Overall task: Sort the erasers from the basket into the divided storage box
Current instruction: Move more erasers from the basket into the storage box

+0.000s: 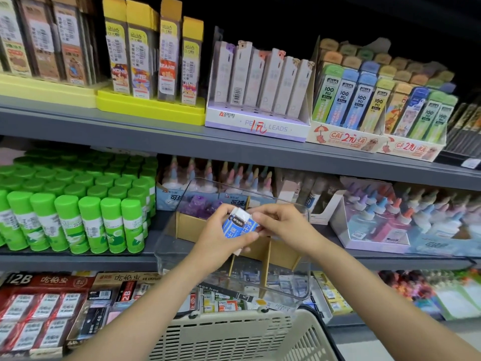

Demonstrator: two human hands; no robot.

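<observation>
A clear plastic storage box [286, 287] with brown cardboard dividers [265, 267] juts out from the middle shelf. Above it, both hands hold white erasers in blue and black sleeves [238, 224]. My left hand [221, 241] grips them from below and the left, fingers curled round. My right hand [283, 227] pinches them from the right side. The beige slotted basket [234, 334] sits below the box at the bottom centre; its inside is hidden from view.
Green glue sticks [73, 214] crowd the middle shelf at left, and glue bottles in display boxes [390, 222] stand at right. Pencil lead packs [260, 82] fill the upper shelf. Boxed 2B erasers [44, 308] lie on the lower shelf at left.
</observation>
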